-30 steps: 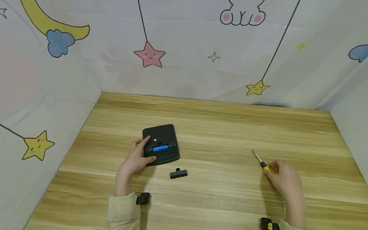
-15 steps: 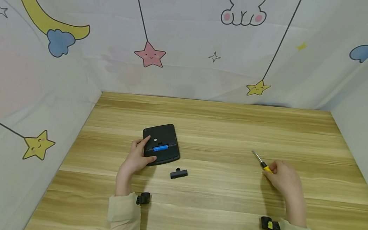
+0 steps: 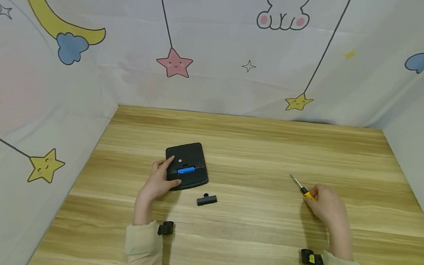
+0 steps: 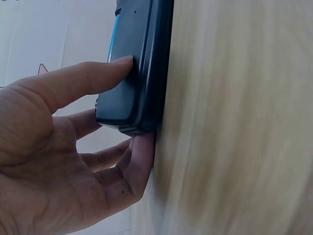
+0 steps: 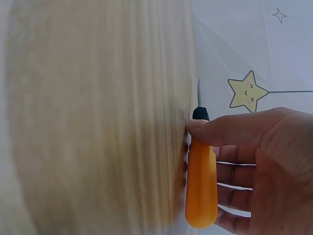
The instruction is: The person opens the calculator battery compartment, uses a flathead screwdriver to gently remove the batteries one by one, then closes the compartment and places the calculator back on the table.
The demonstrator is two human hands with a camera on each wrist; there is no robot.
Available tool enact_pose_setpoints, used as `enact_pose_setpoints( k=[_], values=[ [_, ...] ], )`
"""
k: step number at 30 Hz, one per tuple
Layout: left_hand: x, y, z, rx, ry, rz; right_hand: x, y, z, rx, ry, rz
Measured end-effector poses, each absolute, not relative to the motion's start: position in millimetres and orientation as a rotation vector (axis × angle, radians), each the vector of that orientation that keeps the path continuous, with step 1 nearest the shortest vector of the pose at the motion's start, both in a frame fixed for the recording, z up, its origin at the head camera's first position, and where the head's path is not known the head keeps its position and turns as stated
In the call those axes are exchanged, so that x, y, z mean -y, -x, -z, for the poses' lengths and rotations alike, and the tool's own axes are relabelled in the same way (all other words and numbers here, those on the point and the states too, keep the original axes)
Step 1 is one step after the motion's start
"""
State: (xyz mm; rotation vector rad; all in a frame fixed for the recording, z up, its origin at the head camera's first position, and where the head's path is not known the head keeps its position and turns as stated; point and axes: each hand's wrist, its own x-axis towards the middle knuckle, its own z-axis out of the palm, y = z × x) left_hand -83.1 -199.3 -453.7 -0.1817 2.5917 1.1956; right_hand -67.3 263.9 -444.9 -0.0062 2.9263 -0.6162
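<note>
A black calculator lies back side up on the table, its battery bay uncovered and a blue battery inside. My left hand holds its left edge; in the left wrist view the thumb lies on the back face while other fingers curl at the edge below. Just in front of the calculator is its small dark battery cover. Off to the right, my right hand pinches a screwdriver by its yellow handle. The metal shaft points away to the far left, close over the table.
The wooden table meets a printed cloth backdrop at the back and both sides. Wrist cameras on black mounts stick out inward from each sleeve.
Hands, calculator, battery cover and screwdriver keep their places. Only the whole head view has shifted slightly.
</note>
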Motion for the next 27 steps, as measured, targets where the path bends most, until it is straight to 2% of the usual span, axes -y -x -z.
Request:
enact_pose_setpoints(
  k=[14, 27],
  values=[
    [199, 84, 455, -2.583, 0.196, -1.21, -259, 69, 443, -2.992, 0.056, 0.608],
    [199, 84, 454, -2.577, 0.197, -1.211, -232, 71, 439, -3.061, 0.111, 0.725]
  ],
)
